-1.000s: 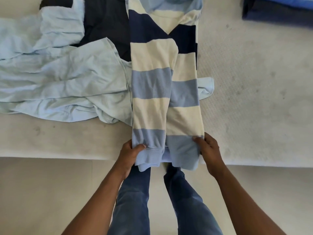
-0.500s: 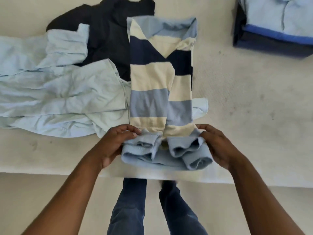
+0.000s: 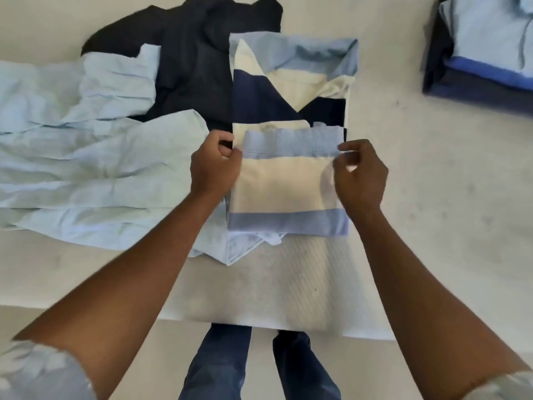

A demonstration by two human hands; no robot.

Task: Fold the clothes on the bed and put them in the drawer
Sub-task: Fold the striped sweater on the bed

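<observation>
On the bed (image 3: 432,212), the striped shirt (image 3: 288,183) lies with its lower half doubled up over the chest. The left hand (image 3: 215,166) and right hand (image 3: 360,174) each pinch a hem corner. Step judged: crosswise fold. Next move likely calls for letting go, smoothing flat, then lifting the shirt to the folded stack (image 3: 490,53) beyond.

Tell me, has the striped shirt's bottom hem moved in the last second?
Yes. The pale-blue ribbed hem of the striped knit shirt went up the bed from the near edge of the white mattress, folded toward the collar.

Navy, cream and pale-blue striped sweater (image 3: 291,180); white bed (image 3: 432,197)
</observation>
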